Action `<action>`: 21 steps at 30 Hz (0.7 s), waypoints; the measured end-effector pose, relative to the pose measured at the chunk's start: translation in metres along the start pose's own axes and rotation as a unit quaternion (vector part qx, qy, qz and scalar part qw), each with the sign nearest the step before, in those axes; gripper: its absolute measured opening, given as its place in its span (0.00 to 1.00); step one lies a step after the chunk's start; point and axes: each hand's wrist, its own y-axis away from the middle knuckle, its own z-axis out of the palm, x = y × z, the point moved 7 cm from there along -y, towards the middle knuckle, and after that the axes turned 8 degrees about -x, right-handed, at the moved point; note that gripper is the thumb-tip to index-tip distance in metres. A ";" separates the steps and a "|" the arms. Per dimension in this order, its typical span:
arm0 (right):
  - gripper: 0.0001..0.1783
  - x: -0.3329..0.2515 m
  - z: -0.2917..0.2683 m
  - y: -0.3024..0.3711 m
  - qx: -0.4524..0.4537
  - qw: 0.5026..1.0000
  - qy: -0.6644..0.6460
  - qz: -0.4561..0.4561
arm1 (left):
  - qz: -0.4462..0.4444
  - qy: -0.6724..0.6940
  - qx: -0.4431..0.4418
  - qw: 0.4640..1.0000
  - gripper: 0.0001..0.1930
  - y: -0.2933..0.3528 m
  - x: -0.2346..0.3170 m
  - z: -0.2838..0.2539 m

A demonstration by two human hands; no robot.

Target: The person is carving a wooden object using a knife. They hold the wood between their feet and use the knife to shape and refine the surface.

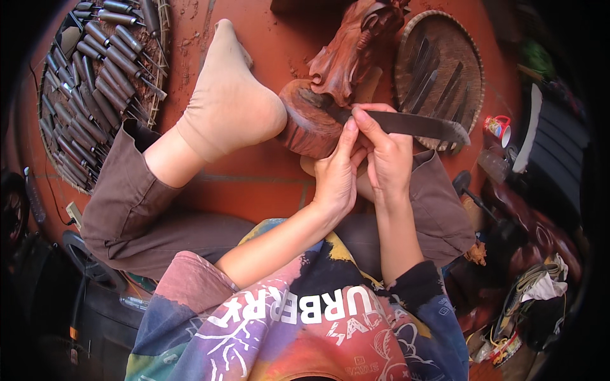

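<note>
A dark, flat metal file [422, 126] lies crosswise against a reddish-brown wood carving [356, 54] with a thick, rounded lower part [311, 127]. My right hand [389, 149] is closed around the file, thumb along its near face, while its long end sticks out to the right. Close beside it, my left hand [337, 178] pinches toward the file's inner end, thumb up and fingers curled. The exact contact of file and wood is partly covered by my fingers. My socked left foot [235, 108] presses its heel against the carving's left side.
At left, a round woven tray [162, 63] holds several wood-handled carving tools [108, 76]. Another woven tray [480, 60] with several files stands at right. A red patterned mug [499, 129] and assorted clutter [521, 298] lie farther right. Wood shavings dot the red tiled floor [254, 197].
</note>
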 end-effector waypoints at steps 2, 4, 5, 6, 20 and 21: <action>0.06 -0.002 0.004 0.003 0.010 1.000 -0.010 -0.006 | -0.008 0.003 0.009 1.000 0.20 0.000 -0.003 -0.003; 0.06 -0.007 0.014 0.009 0.000 1.000 -0.024 0.011 | 0.000 0.026 -0.018 0.999 0.18 0.006 0.006 0.000; 0.06 -0.009 0.017 0.010 -0.005 0.999 -0.031 0.020 | 0.003 0.038 -0.030 0.999 0.18 0.007 0.010 0.002; 0.07 -0.008 0.013 0.007 -0.027 0.999 0.016 0.019 | 0.011 0.043 -0.032 0.998 0.16 0.007 0.008 0.000; 0.06 -0.005 0.001 -0.002 0.013 1.000 0.020 -0.008 | 0.014 -0.003 0.019 1.000 0.14 -0.002 0.006 0.001; 0.06 -0.004 0.002 -0.001 0.022 0.998 0.042 -0.028 | 0.005 -0.004 0.028 1.000 0.14 -0.002 0.005 -0.002</action>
